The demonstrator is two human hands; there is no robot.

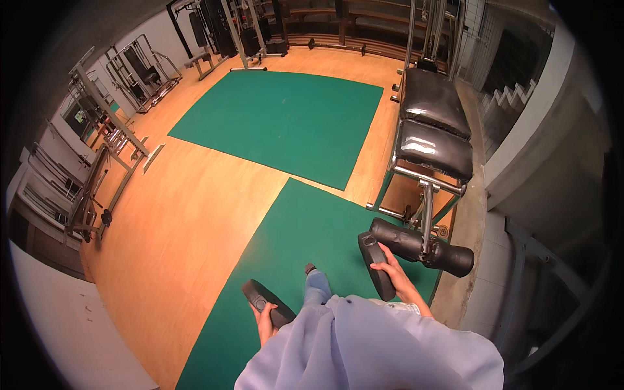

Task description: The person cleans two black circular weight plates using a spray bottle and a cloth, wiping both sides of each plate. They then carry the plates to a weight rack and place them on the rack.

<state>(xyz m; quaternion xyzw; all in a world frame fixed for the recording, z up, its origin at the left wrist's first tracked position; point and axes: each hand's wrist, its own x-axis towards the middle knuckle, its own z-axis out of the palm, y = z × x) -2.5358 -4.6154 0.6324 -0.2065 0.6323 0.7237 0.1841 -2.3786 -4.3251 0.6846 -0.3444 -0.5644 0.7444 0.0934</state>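
My left hand (265,322) grips a black oblong hand weight (262,301) low in front of my body. Around a second, similar black hand weight (374,258) my right hand (396,277) is closed, farther forward and to the right. Each weight has a round raised disc on its upper face. The right one is close to the padded black leg roller (397,239) of a bench; whether they touch I cannot tell. A dark-socked foot (310,267) shows on the green mat (292,229) between the two weights.
A black padded bench (431,146) with a chrome frame stands at my right beside a low concrete ledge (456,297). Another green mat (287,119) lies ahead on the wood floor (195,204). Weight machines (141,68) line the left wall; a barbell (336,47) rests at the back.
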